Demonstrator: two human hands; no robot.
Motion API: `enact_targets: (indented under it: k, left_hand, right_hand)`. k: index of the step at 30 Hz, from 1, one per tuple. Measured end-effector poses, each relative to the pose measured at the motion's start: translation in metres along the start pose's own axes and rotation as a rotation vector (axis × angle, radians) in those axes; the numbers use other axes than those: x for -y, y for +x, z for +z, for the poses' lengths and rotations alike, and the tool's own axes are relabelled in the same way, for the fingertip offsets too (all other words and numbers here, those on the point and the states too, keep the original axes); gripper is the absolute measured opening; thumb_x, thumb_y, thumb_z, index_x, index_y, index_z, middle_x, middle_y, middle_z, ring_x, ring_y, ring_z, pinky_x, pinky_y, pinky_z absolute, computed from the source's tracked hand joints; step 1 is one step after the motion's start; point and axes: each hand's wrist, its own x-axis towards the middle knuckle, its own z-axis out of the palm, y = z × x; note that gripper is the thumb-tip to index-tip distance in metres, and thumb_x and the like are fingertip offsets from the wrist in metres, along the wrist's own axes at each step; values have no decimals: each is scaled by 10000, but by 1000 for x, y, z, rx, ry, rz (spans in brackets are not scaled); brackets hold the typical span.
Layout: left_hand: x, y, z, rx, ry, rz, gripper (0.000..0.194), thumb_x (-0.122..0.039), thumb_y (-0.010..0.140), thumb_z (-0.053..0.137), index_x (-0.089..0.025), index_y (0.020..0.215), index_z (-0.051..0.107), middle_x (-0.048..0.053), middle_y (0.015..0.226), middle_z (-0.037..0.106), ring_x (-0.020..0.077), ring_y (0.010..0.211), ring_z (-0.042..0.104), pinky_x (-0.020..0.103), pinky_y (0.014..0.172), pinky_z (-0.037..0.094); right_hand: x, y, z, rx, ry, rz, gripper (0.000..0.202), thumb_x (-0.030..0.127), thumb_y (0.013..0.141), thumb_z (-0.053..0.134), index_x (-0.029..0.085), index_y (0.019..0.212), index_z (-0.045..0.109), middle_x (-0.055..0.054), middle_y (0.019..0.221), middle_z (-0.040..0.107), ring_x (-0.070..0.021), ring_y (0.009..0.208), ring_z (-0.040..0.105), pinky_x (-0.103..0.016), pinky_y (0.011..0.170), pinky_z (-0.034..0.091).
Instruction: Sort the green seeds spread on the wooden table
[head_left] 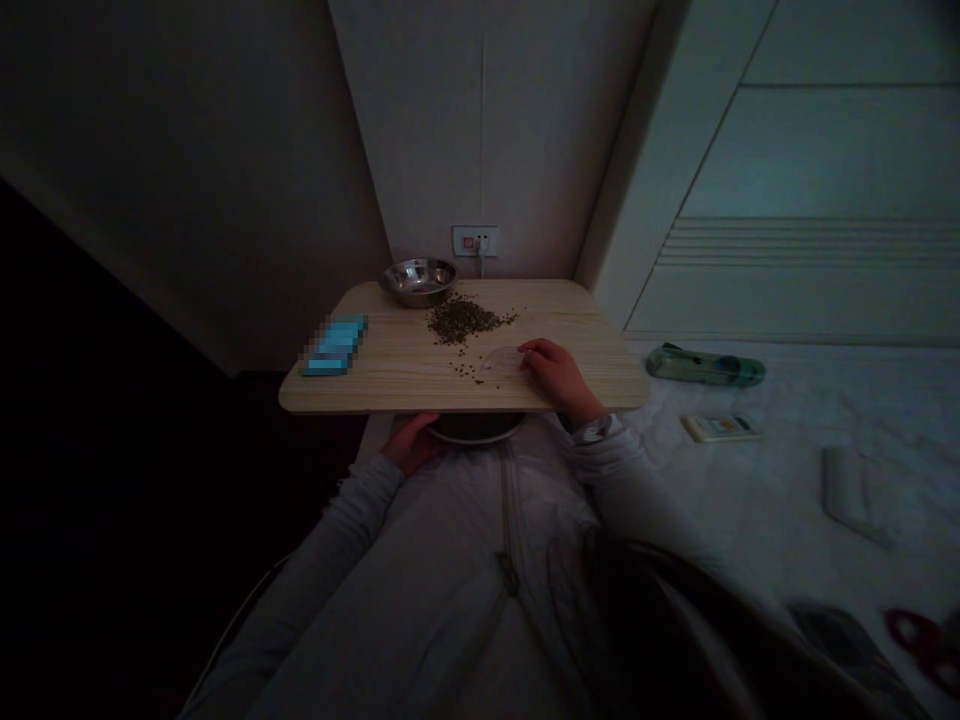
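Pinching right hand (559, 378): your fingers close on a clear, thin, curved plastic-looking piece (502, 360), held low over the tabletop, likely keeping its edge near loose grains.
Left hand (409, 446): at the left rim of a dark round bowl (480, 441) below the near edge, probably steadying it; you may be gripping it, but I cannot tell.
Small green-brown grains (461, 320): heaped beyond your piece, strays beside it.
Pale wood-grained tabletop (600, 350): bears the heap.
Shiny round steel bowl (418, 285): far left, seemingly set aside from your hands.

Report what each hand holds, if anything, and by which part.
Left hand: the lower bowl, by its left side. Right hand: clear plastic piece, by its right edge.
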Motion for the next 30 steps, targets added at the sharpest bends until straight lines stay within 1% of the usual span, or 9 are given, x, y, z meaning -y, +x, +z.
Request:
enact_targets:
  k: [4, 9, 13, 17, 25, 30]
  left_hand:
    - [1, 3, -2, -1, -7, -3, 96, -173, 704, 515, -162, 768, 585, 34, 740, 657, 151, 688, 607, 252, 561, 496]
    - [2, 4, -4, 4, -10, -1, 83, -174, 706, 514, -155, 746, 585, 21, 679, 640, 131, 609, 588, 250, 534, 492]
    - [2, 4, -3, 10, -18, -4, 99, -162, 709, 505, -153, 759, 590, 32, 711, 647, 143, 651, 597, 252, 537, 490]
    - [1, 3, -3, 12, -27, -2, 98, -159, 713, 502, -152, 755, 589, 30, 698, 645, 145, 652, 597, 256, 548, 492]
    - [1, 3, -3, -7, -4, 0, 85, -169, 700, 517, -156, 754, 582, 35, 704, 647, 156, 674, 604, 261, 559, 489]
    - [2, 4, -4, 12, -19, 5, 105, -170, 699, 519, -162, 779, 586, 31, 722, 653, 154, 681, 607, 260, 555, 497]
  right_hand:
    - [-1, 1, 0, -2, -14, -10, 262, 276, 663, 418, 164, 822, 594, 11, 621, 576, -121, 606, 491, -258, 634, 385]
    - [-1, 0, 0, -8, -20, -15, 246, 266, 665, 418, 170, 808, 593, 13, 624, 578, -120, 607, 495, -258, 636, 386]
    - [1, -1, 0, -13, -25, -13, 248, 268, 665, 418, 167, 806, 595, 8, 626, 579, -122, 617, 498, -261, 643, 385]
    - [3, -1, 0, -20, -22, -33, 240, 264, 658, 421, 164, 791, 593, 10, 617, 575, -122, 636, 500, -257, 654, 384]
    - [2, -1, 0, -2, -18, 2, 262, 286, 658, 418, 162, 816, 587, 10, 619, 572, -113, 566, 466, -249, 585, 366]
    - [-1, 0, 0, -5, -23, -3, 257, 283, 653, 420, 168, 809, 589, 11, 614, 569, -116, 574, 470, -252, 596, 370]
